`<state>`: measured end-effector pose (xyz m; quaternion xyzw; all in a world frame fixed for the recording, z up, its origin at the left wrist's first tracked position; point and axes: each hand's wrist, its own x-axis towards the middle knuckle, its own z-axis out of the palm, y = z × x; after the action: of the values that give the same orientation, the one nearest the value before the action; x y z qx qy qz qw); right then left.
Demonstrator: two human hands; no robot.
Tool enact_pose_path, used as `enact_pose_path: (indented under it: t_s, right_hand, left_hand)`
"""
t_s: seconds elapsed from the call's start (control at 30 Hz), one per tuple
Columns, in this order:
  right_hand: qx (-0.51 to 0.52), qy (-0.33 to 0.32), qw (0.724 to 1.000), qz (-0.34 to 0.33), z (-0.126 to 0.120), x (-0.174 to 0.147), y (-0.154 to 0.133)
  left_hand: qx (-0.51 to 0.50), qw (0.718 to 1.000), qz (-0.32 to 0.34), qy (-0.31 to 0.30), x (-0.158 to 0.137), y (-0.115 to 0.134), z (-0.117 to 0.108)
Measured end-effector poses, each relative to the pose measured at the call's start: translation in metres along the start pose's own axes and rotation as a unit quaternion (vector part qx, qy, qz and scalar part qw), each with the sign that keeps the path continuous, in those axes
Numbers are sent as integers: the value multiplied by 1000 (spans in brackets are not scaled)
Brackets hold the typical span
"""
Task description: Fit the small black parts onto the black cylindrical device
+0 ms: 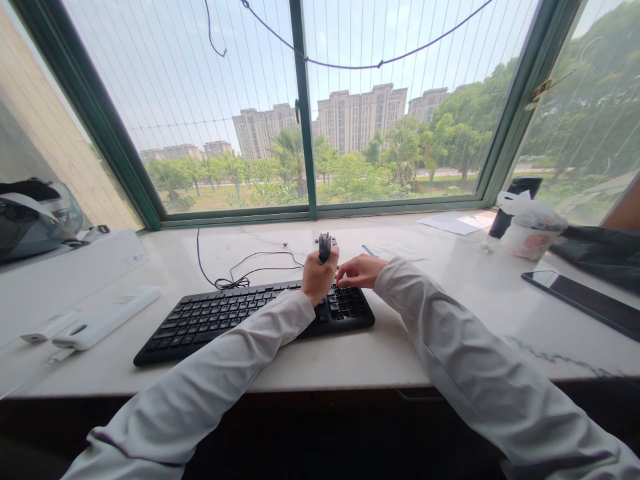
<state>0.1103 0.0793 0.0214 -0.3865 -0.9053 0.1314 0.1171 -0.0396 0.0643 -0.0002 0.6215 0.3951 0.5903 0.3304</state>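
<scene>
A black keyboard (pixel 215 319) lies at a slant on the white tabletop, its number pad partly behind my hands. The keys at its right end look dark and uneven, like bare key sockets. My left hand (pixel 319 277) is closed around a small black tool (pixel 325 247) with pale prongs or bristles pointing up; its exact kind is unclear. Just right of it, my right hand (pixel 359 272) hovers over or touches the top of the number pad, fingers curled and thumb and index together. Whatever is between those fingertips is too small to make out.
Small dark loose pieces (pixel 285 244) lie beyond the keyboard, near its coiled cable (pixel 233 283). A phone (pixel 583 300), a bagged tub (pixel 533 230) and papers (pixel 457 222) are on the right. White devices (pixel 107 319) and a helmet (pixel 37 217) sit left, below the window.
</scene>
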Motion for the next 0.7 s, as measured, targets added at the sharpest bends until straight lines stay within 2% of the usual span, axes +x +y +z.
enact_pose_path:
  t_s: [0.1, 0.23, 0.37, 0.53, 0.7]
  right_hand:
    - [48, -31, 997, -49, 8, 4, 5]
    - [86, 31, 995, -45, 26, 13, 11]
    - [149, 77, 985, -43, 37, 18, 18]
    - [214, 71, 973, -43, 35, 12, 14]
    - [210, 70, 975, -30, 30, 9, 9]
  left_hand:
    - [13, 1000, 8, -5, 2, -2, 0]
    - [32, 999, 17, -1, 5, -3, 2]
    - [73, 996, 54, 8, 5, 2, 3]
    - [107, 989, 102, 2, 1, 8, 4]
    - [108, 986, 123, 12, -1, 8, 4]
